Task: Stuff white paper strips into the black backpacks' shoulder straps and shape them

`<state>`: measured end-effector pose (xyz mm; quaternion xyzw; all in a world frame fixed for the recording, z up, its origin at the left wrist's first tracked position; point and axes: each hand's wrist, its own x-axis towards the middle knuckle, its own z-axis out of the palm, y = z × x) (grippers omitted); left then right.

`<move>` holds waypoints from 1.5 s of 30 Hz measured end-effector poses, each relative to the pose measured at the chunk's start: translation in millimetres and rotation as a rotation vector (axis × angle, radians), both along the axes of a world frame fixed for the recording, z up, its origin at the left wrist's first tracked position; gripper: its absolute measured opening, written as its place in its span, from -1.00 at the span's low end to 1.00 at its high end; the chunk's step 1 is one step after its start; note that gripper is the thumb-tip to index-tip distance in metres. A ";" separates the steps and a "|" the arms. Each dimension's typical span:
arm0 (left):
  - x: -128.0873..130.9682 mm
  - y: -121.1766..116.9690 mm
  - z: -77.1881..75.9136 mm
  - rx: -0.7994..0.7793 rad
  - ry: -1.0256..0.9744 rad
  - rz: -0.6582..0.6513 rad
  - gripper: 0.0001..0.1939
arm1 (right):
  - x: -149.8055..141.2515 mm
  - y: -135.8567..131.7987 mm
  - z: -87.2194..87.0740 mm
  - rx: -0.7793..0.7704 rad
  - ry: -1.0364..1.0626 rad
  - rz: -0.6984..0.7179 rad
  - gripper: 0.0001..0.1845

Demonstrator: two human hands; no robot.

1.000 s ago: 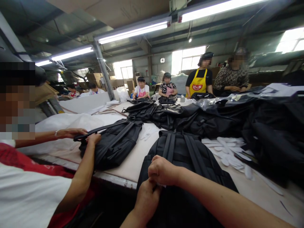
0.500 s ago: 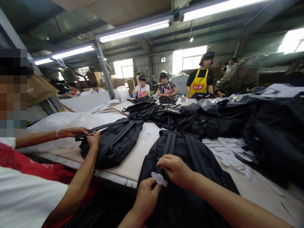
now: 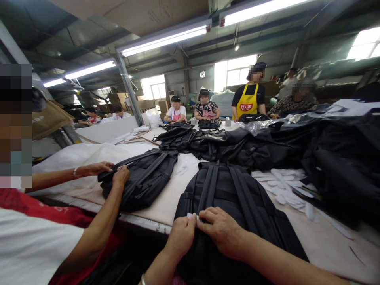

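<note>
My left hand is closed, thumb and forefinger pinching a small white cut piece; its material is unclear. Close beside it, my right hand has its fingertips closed at the other end of that piece, which is mostly hidden between the hands. Both hands are over the lower part of a black backpack that lies with its shoulder straps up. One strap runs down to my fingers.
To the left, a co-worker's hands work on another black backpack. Loose white pieces lie right of my backpack. A pile of black bags spans the table behind it. Several people work at the far side.
My right hand has come down to my left hand, and its fingers now meet the white piece. More of that piece was visible before. The co-worker's hands have shifted slightly along their bag.
</note>
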<state>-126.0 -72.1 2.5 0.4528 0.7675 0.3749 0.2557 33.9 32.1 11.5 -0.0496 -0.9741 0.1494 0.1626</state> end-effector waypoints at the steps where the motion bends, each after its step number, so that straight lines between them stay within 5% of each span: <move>1: 2.0 -0.4 1.4 0.005 0.108 0.000 -0.48 | 0.0 -0.1 -1.0 -0.037 0.031 -0.019 -0.59; 7: 8.5 -9.4 0.6 0.098 0.634 -0.007 -0.62 | -15.7 -0.8 -2.0 -0.358 0.115 -0.286 -0.86; 11: 10.5 -12.2 -6.6 0.186 0.672 -0.014 -0.65 | -28.1 -2.2 -2.5 -0.422 0.072 -0.436 -0.91; 18: 10.6 -10.6 -18.0 0.319 0.458 0.031 -0.70 | -29.9 -2.5 -13.1 -0.348 0.110 -0.393 -0.87; 23: 7.1 -10.2 -27.8 0.568 0.673 -0.035 -0.75 | -28.0 -3.3 -14.7 -0.300 0.125 -0.362 -0.86; 27: 7.5 -11.2 -26.0 0.623 0.846 -0.104 -0.72 | -25.6 -2.7 -13.3 -0.307 0.127 -0.359 -0.86; 30: 6.8 -8.1 -19.8 0.475 0.723 -0.059 -0.73 | -25.4 -1.2 -16.3 -0.313 0.134 -0.360 -0.85; 38: -9.3 17.4 0.1 -0.018 -0.136 0.083 -0.61 | -26.3 0.7 -20.9 -0.256 0.107 -0.341 -0.84; 45: -14.7 27.7 6.7 -0.139 -0.253 0.040 -0.62 | -25.2 -1.6 -19.1 -0.134 0.074 -0.316 -0.83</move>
